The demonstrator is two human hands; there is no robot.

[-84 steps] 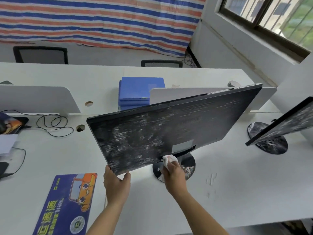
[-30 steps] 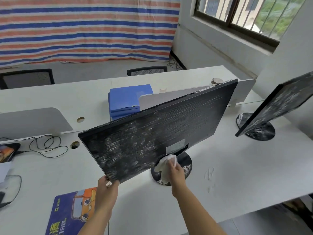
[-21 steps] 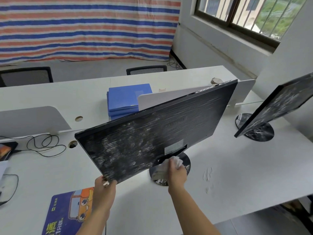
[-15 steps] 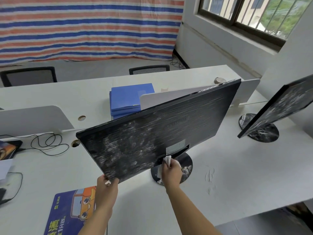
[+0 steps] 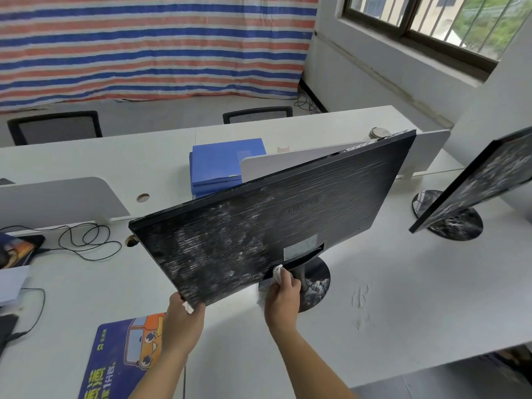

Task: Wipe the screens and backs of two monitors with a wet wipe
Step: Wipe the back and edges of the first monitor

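Fingers of the left hand (image 5: 184, 321) clamp the near lower corner of the monitor (image 5: 273, 220), which stands on the bench (image 5: 403, 306) near its front edge. The right hand (image 5: 283, 300), closed round the wet wipe (image 5: 277, 271), presses it to the monitor's back beside the stand neck (image 5: 299, 274). Hard rubbing there could rock the base (image 5: 320, 279) or wrench the monitor from that corner grip. The second monitor (image 5: 489, 180) waits at the bench's right edge.

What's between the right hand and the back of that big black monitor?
A crumpled white wet wipe: the right hand grips it at the lower edge of the back of the dusty black monitor, beside the stand's neck. The head view shows this.
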